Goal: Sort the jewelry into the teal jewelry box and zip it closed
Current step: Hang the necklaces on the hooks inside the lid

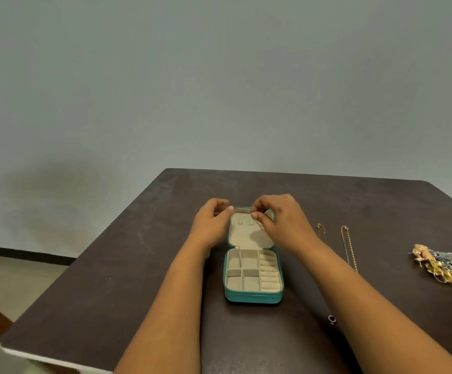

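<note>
Reaching over the open teal jewelry box (253, 276), I have both hands at the top of its raised lid (250, 232). My right hand (278, 220) has its fingertips pinched together on something thin at the lid's upper edge, by the small hooks there; it looks like a fine chain, but it is too small for me to be sure. My left hand (212, 220) is curled at the lid's left corner with the thumb and forefinger near the rim; whether it grips the lid or only steadies it, I cannot tell.

The box sits in the middle of the dark counter (138, 252), lid tipped back, its cream tray of compartments and ring rolls showing nothing in them. To my right lie two gold chain necklaces (346, 247), stretched out side by side, and further right a tangled heap of gold and silver pieces (440, 263). A small ring (332, 319) lies near my right forearm.

I judge the chains to be very light, limp and quick to knot, so I would lift each by its clasp end and let it hang straight. The heap probably needs teasing apart piece by piece, not pulling. The ring is tiny and smooth; a fingertip pinch across the band suits it. The box feels likely soft-sided and light, so one hand should hold it while zipping.
</note>
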